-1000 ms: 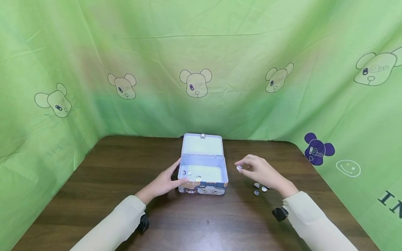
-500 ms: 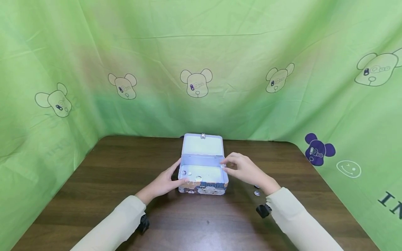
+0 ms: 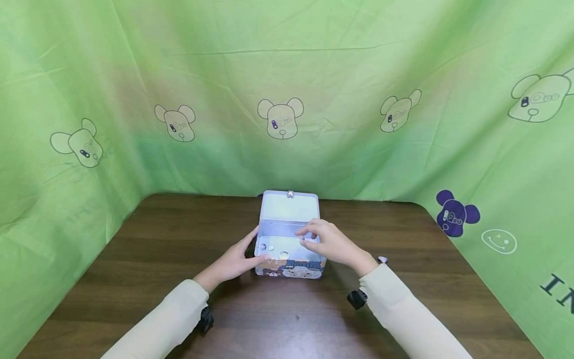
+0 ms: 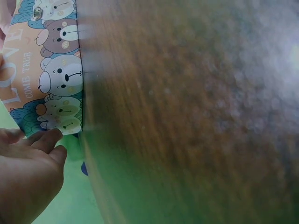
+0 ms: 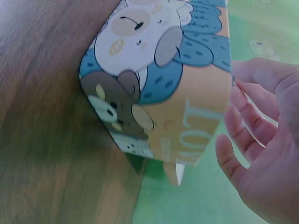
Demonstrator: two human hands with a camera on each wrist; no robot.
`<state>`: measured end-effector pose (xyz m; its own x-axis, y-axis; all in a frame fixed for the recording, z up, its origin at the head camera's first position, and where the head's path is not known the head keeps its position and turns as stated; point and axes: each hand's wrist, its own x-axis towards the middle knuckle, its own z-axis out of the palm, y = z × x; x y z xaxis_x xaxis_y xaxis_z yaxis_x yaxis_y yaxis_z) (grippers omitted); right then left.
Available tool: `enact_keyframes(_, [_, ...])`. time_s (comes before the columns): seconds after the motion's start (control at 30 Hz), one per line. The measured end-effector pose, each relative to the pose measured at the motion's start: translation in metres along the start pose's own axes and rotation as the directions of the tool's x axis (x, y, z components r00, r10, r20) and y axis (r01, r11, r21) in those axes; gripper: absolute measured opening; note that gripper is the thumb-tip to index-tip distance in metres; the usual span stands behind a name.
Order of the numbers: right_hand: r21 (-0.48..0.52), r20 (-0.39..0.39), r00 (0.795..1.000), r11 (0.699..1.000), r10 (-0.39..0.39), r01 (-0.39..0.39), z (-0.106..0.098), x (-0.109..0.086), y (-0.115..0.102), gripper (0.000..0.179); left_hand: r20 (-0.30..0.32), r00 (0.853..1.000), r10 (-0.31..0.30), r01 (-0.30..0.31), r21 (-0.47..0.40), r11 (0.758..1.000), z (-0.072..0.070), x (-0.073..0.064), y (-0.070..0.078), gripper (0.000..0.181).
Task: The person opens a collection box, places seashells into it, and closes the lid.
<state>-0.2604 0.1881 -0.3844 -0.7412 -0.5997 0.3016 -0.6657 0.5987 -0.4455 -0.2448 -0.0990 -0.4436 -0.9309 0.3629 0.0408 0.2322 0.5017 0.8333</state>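
Observation:
A lidded tin box (image 3: 307,270) with cartoon bears on its outside stands at mid-table, its white lid (image 3: 289,207) tilted back. My left hand (image 3: 233,260) holds the box's left side, thumb at the front rim and fingers along the side wall. Over the box's interior, my right hand (image 3: 334,244) pinches a small whitish piece (image 3: 301,239) between thumb and index finger. Most of that piece is hidden, and its kind cannot be told. Inside the box, toward the left and front, lie a few small round pieces (image 3: 284,255).
Another small round piece (image 3: 382,259) lies on the brown wooden table (image 3: 179,229) beyond my right forearm, which hides the area near it. A green curtain (image 3: 215,159) with bear-head prints surrounds the table's back and sides.
My right hand has moved left from the table, carrying the pinched small piece over the box. The left hand and the box have stayed in place.

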Motion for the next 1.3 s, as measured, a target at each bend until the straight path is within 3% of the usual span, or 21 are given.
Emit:
enact_keyframes(0.17, [0.008,0.004,1.000,1.000,-0.025,0.025,0.009,0.007,-0.002,0.022,0.003,1.000,-0.003,0.003,-0.005,1.000,0.000,0.000,0.000,0.090])
enact_keyframes(0.57, [0.032,0.048,0.999,0.999,-0.001,-0.001,0.022,0.013,-0.001,0.022,0.009,1.000,0.004,-0.004,-0.007,1.000,-0.001,-0.001,0.002,0.090])
enact_keyframes(1.3, [0.007,0.035,0.999,1.000,-0.014,0.014,0.017,0.009,-0.002,0.025,0.004,1.000,0.009,-0.009,-0.002,1.000,-0.002,-0.001,0.003,0.089])
